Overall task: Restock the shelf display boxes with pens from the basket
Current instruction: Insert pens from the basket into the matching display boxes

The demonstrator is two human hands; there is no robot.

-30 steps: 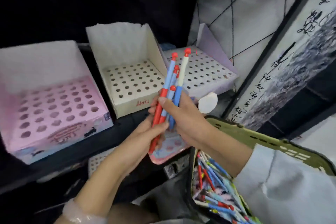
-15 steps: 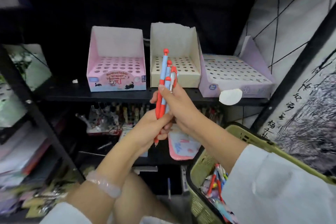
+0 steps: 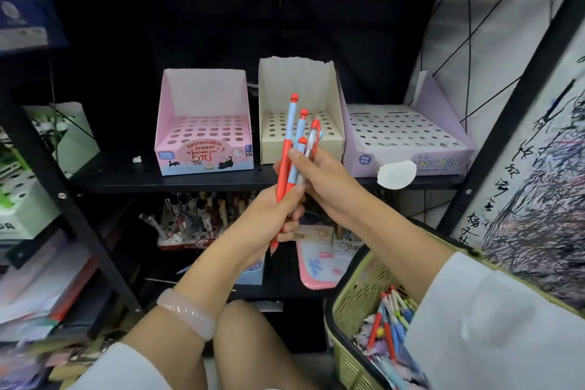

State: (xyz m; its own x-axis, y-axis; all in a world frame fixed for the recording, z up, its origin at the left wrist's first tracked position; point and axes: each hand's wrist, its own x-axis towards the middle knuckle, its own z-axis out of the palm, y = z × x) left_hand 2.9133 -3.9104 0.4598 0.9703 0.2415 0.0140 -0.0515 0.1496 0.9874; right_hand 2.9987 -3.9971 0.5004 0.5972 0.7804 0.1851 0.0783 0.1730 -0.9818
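Pens [image 3: 292, 149], red-blue bunch, gripped upright by my left hand [image 3: 269, 215] and right hand [image 3: 319, 177] before the shelf; pink box [image 3: 205, 149] reads "Retractable eraser", purple box [image 3: 408, 149] "UNICORN"; basket [image 3: 357, 310] lower right.

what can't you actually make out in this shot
- Pen count in the bundle, head view: the right hand and left hand cover the barrels and the pens overlap.
- Basket contents: a white sleeve and the frame's bottom edge hide most.
- Cream box holes: the bundle blocks some.
- Lower-left shelf items: blurred.
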